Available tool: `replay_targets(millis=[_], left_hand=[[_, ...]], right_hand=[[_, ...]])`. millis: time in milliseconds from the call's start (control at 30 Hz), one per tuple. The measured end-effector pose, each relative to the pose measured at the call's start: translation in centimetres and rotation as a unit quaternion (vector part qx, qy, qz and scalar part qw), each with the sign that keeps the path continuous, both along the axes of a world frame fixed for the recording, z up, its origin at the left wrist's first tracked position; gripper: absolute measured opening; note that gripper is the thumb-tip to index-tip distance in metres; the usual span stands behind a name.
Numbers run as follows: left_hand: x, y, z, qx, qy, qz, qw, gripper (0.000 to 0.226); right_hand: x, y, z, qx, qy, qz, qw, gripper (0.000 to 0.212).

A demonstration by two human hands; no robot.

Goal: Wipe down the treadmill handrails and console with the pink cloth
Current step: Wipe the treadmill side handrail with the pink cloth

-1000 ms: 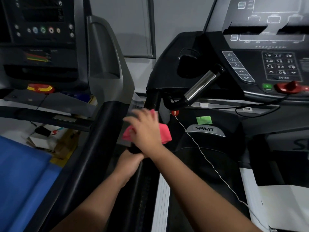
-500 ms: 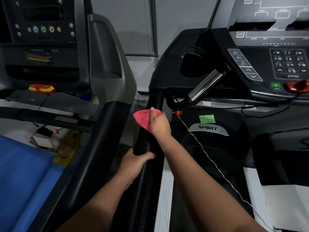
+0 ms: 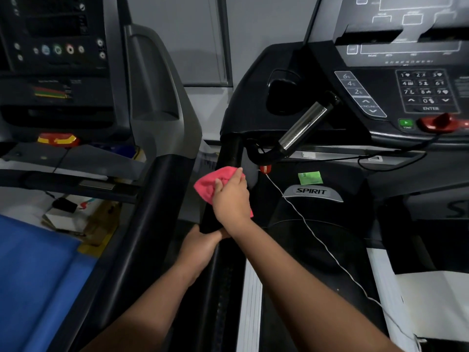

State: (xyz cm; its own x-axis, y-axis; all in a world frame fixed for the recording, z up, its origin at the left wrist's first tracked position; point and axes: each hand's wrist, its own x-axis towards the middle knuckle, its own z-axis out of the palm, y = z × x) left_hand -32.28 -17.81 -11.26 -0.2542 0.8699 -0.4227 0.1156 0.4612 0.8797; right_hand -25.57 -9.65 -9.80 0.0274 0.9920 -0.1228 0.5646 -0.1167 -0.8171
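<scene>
I see a fuzzy pink cloth [image 3: 212, 185] on a matt black handrail [image 3: 228, 158], a shiny chrome grip bar [image 3: 302, 128], and a smooth plastic console [image 3: 380, 97].

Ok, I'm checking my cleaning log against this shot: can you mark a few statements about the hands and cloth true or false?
1. The right hand presses the pink cloth on the black handrail. True.
2. The left hand rests on the keypad. False: it grips the handrail below the pink cloth.
3. The pink cloth is wiping the console. False: it is on the handrail, under the console.
4. The console's start button is green. True.
</scene>
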Motion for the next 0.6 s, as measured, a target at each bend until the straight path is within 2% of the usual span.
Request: replay_targets(millis=[100, 200, 300, 400, 500, 533, 600], left_hand=[[-0.2, 0.1, -0.3, -0.005, -0.005, 0.0, 1.0, 0.034], [-0.3, 0.2, -0.7, -0.03, -0.005, 0.011, 0.999, 0.05], [-0.4, 0.3, -0.9, -0.039, -0.011, 0.027, 0.999, 0.041], [-0.6, 0.4, -1.2, -0.038, -0.009, 0.03, 0.999, 0.039], [-0.7, 0.5, -1.1, -0.046, -0.006, 0.023, 0.999, 0.047], [-0.7, 0.5, -1.1, -0.048, -0.005, 0.02, 0.999, 0.053], [-0.6, 0.5, -0.9, -0.055, -0.005, 0.017, 0.998, 0.058]], right_hand=[[0.3, 0.8, -0.3, 0.008, 0.054, -0.022, 0.998, 0.063], [0.4, 1.2, -1.2, 0.016, 0.137, -0.043, 0.989, 0.062], [0.6, 1.3, -2.0, 0.0, 0.25, -0.068, 0.966, 0.07], [0.4, 2.0, -3.2, -0.005, 0.352, -0.098, 0.931, 0.052], [0.6, 2.8, -4.1, -0.032, 0.396, -0.115, 0.91, 0.028], [0.8, 2.9, -3.9, -0.043, 0.408, -0.128, 0.903, 0.025], [1.3, 3.2, -3.9, -0.075, 0.45, -0.148, 0.878, 0.035]])
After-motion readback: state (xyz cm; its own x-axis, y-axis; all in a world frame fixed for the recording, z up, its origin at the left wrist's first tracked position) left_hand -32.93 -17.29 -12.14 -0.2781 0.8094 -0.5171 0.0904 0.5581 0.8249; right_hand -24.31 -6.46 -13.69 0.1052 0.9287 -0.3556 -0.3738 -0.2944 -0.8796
